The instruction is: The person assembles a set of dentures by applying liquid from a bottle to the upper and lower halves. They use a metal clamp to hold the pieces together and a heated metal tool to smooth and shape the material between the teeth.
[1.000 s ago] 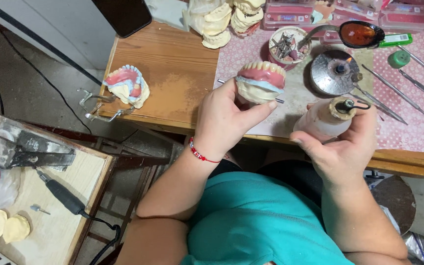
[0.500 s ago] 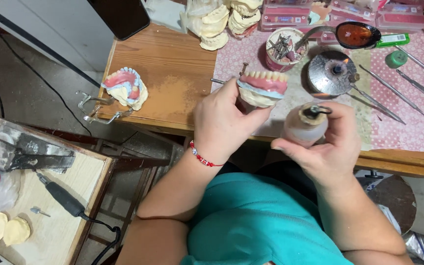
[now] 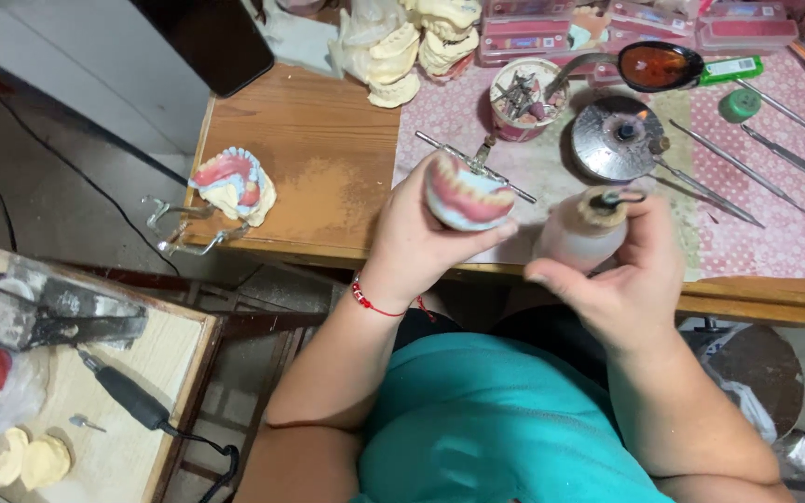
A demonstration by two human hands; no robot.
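**A:** Left hand (image 3: 412, 237) wrapped around the denture model (image 3: 466, 194), fingers (image 3: 500, 230) curled under the pale base, pink gum and row of teeth tipped up toward the camera. Held up just off the near edge of the worktop (image 3: 319, 177), not resting on it.

**B:** And the right hand (image 3: 631, 275)? Closed round the small whitish bottle (image 3: 581, 233), thumb near the dark nozzle (image 3: 615, 198) on the cork-coloured top. Bottle just beside the model, not touching as far as can be told, a bit blurred there.

**A:** Yep. Best bet for doing this well, probably: keep the model tilted so the gum line faces the nozzle, brace both wrists against the worktop edge, go slow.

**B:** Agreed. Also worth minding the round metal burner (image 3: 619, 140) right behind the bottle, and the loose metal instruments (image 3: 701, 177) on the pink patterned cloth (image 3: 757, 233).

**A:** Second model on its wire frame (image 3: 230, 186) well off to the left, out of the way. Plaster casts (image 3: 398, 56) at the back too.
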